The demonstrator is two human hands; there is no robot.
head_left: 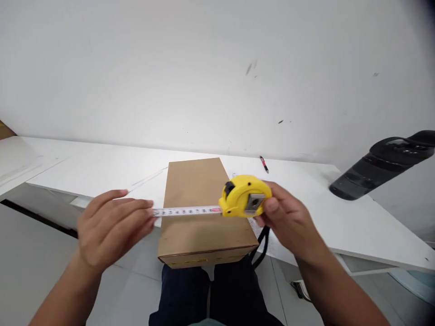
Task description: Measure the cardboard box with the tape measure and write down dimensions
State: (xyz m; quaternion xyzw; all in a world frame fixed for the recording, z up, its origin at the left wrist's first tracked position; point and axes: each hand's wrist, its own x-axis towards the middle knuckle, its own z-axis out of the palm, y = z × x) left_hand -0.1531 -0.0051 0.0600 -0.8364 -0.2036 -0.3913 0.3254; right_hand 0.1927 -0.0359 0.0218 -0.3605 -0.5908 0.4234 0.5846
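Note:
A yellow tape measure (245, 195) is in my right hand (287, 215), whose fingers and thumb are closed round its case. A black wrist strap hangs below it. From the case the white blade (186, 211) runs out to the left, nearly level. The fingertips of my left hand (117, 224) pinch the blade's free end, hiding its tip. Below the blade a closed brown cardboard box (193, 183) lies on the desk, its front end jutting past the edge toward my lap. The blade spans across the box's top; whether it touches cannot be told.
On the white desk (302, 203), a red and black pen (264, 164) lies near the wall. A dark water bottle (377, 167) stands at the right. Printed paper (272, 244) shows partly beside the box. My legs are under the box's front.

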